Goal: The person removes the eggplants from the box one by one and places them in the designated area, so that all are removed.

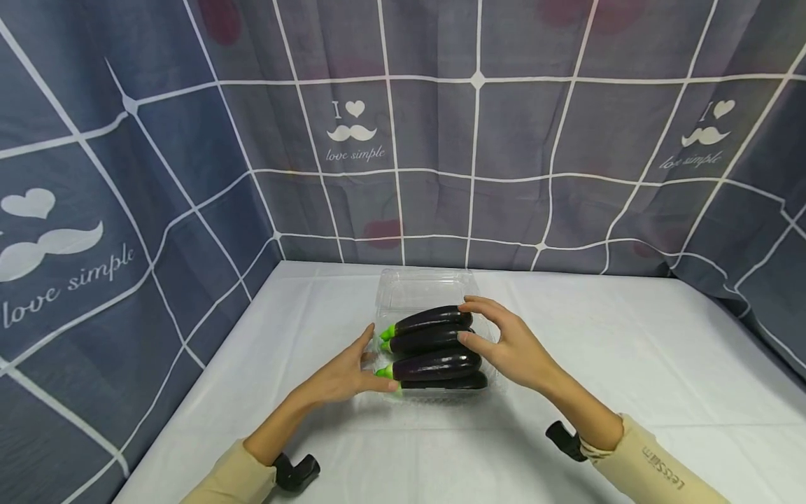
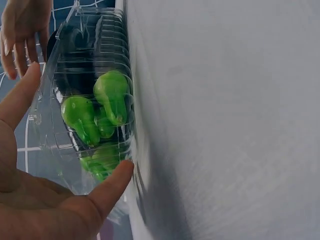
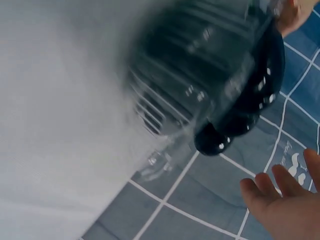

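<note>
Several glossy dark purple eggplants [image 1: 436, 365] with bright green stems lie side by side in a clear plastic clamshell box [image 1: 428, 288], stems to the left. The lid stands folded back at the far side. My left hand [image 1: 346, 372] is at the box's left end, thumb and fingers spread and extended along it. In the left wrist view the green stems [image 2: 111, 92] show through the ribbed wall. My right hand [image 1: 515, 348] hovers at the eggplants' right ends, fingers spread. The right wrist view shows these fingers [image 3: 287, 182] apart from the eggplants; the box is blurred there.
A white cloth [image 1: 598, 336] covers the table under the box. Dark grey-blue curtains [image 1: 434, 140] with white grid lines hang behind and at both sides. Black wrist-worn devices [image 1: 296, 472] sit below each sleeve.
</note>
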A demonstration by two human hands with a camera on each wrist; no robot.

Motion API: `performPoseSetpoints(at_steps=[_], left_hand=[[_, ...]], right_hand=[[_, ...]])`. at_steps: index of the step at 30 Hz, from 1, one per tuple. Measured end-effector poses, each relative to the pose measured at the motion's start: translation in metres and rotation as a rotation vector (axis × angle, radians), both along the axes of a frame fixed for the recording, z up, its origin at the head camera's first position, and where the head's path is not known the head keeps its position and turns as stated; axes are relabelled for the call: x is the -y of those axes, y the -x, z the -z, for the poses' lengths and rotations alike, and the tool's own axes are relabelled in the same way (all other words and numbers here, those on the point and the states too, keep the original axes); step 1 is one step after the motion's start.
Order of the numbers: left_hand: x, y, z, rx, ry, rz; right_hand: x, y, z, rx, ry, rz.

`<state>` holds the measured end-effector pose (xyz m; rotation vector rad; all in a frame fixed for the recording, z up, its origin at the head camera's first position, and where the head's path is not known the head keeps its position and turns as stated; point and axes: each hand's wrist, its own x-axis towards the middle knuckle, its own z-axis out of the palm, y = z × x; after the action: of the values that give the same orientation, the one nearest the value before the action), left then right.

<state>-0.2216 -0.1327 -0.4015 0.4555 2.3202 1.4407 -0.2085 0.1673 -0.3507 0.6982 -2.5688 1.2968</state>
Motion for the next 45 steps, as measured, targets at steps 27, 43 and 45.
performPoseSetpoints(at_steps=[27, 43, 45], left_hand=[[-0.004, 0.003, 0.001, 0.022, -0.023, 0.027], [-0.001, 0.004, 0.004, 0.030, -0.027, 0.029], [-0.001, 0.004, 0.004, 0.028, -0.027, 0.028]], right_hand=[[0.026, 0.082, -0.015, 0.200, -0.145, -0.178], [0.029, 0.087, 0.003, 0.270, -0.168, -0.245], [0.028, 0.087, 0.005, 0.273, -0.178, -0.251]])
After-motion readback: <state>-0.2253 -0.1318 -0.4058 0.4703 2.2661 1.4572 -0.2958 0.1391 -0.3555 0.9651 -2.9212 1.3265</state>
